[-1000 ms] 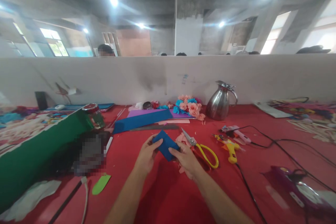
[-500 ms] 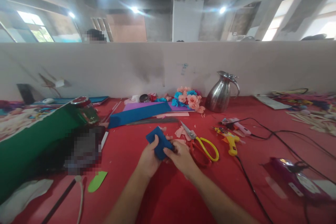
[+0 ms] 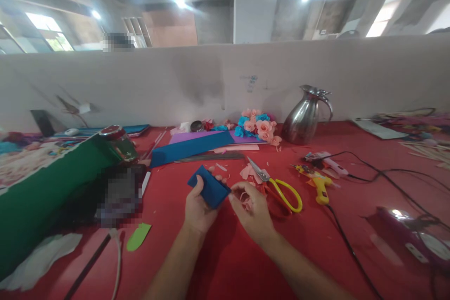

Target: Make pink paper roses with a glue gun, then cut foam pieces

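A folded piece of blue paper (image 3: 210, 188) lies across my left hand (image 3: 201, 206), the thumb pressed on its face and the fingers behind it. At its right corner, my right hand (image 3: 253, 211) has thumb and index finger closed on the edge; the exact contact is small and partly hidden. Just beyond my right hand, scissors with yellow handles (image 3: 286, 194) rest on the red table (image 3: 232, 267), points toward the back. Pink paper scraps (image 3: 251, 173) lie by the blades. Behind the hands is a longer blue paper strip (image 3: 191, 148).
A yellow glue gun (image 3: 320, 190) and a pink one (image 3: 332, 164) trail black cords on the right. Paper roses (image 3: 258, 126) and a steel jug (image 3: 303, 119) stand at the back. A green box (image 3: 66, 201), a jar (image 3: 119, 143) and a light-green cutout (image 3: 138, 236) are leftward.
My right hand has shifted right, from over the blue paper to its corner. My left hand keeps hold, and the paper's face is turned more openly. The camera view has shifted slightly.
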{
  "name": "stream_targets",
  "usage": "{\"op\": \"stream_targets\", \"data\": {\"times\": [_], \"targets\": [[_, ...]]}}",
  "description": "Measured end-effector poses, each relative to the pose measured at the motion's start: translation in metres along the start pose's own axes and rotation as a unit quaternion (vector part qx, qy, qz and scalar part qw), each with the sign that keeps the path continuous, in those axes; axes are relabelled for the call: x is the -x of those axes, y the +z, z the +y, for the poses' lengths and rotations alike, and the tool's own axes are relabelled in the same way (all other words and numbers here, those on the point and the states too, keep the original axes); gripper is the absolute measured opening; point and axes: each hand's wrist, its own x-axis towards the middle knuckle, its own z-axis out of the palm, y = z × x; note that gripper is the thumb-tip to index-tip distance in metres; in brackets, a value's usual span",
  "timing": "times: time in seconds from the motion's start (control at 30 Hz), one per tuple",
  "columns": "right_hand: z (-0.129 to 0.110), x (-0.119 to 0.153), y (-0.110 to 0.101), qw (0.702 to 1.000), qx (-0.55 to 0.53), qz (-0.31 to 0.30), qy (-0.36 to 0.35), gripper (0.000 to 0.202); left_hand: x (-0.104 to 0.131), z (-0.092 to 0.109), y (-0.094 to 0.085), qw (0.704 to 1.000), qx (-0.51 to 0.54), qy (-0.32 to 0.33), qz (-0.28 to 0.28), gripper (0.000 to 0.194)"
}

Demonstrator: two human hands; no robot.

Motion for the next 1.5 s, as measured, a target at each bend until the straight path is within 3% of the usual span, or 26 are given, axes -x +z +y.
{"op": "stream_targets", "data": {"times": [0.47, 0.63, 0.73, 0.83, 0.9, 1.0, 1.1, 1.17, 1.27, 1.3, 1.33, 1.43, 1.5], "targets": [[-0.002, 0.011, 0.018, 0.987, -0.114, 0.047, 0.108, 0.023, 0.002, -0.007, 0.000, 0.999, -0.045, 0.017, -0.001, 0.034], [0.002, 0.008, 0.020, 0.972, -0.167, -0.015, 0.162, 0.018, 0.002, -0.012, 0.002, 0.998, -0.059, 0.003, -0.012, 0.035], [0.006, 0.003, 0.017, 0.974, -0.159, -0.009, 0.161, 0.015, -0.001, -0.013, 0.002, 0.995, -0.089, -0.015, 0.031, 0.037], [0.010, -0.004, 0.010, 0.970, -0.167, 0.056, 0.168, 0.017, -0.008, -0.007, -0.002, 0.988, -0.126, -0.031, 0.085, 0.032], [0.013, -0.009, 0.004, 0.962, -0.181, 0.101, 0.178, 0.021, -0.014, 0.001, -0.009, 0.979, -0.164, 0.002, 0.122, 0.023], [0.020, -0.017, -0.006, 0.947, -0.202, 0.167, 0.188, 0.023, -0.026, 0.016, -0.024, 0.946, -0.261, 0.133, 0.137, 0.033], [0.025, -0.025, -0.016, 0.931, -0.227, 0.204, 0.199, 0.024, -0.036, 0.026, -0.039, 0.901, -0.340, 0.198, 0.182, 0.061], [0.027, -0.029, -0.020, 0.923, -0.239, 0.221, 0.207, 0.024, -0.038, 0.029, -0.043, 0.843, -0.434, 0.247, 0.201, 0.071], [0.029, -0.032, -0.022, 0.918, -0.248, 0.233, 0.205, 0.024, -0.031, 0.027, -0.036, 0.727, -0.560, 0.350, 0.190, 0.061], [0.029, -0.032, -0.020, 0.922, -0.250, 0.216, 0.201, 0.024, -0.027, 0.024, -0.031, 0.719, -0.570, 0.361, 0.164, 0.057], [0.028, -0.030, -0.017, 0.931, -0.247, 0.181, 0.198, 0.023, -0.023, 0.020, -0.026, 0.736, -0.561, 0.356, 0.129, 0.055], [0.025, -0.025, -0.006, 0.967, -0.187, 0.017, 0.172, 0.014, -0.014, 0.007, -0.016, 0.853, -0.473, 0.217, -0.032, 0.054], [0.021, -0.021, -0.003, 0.985, -0.105, -0.054, 0.128, 0.009, -0.012, 0.001, -0.014, 0.888, -0.431, 0.147, -0.061, 0.045]]}}
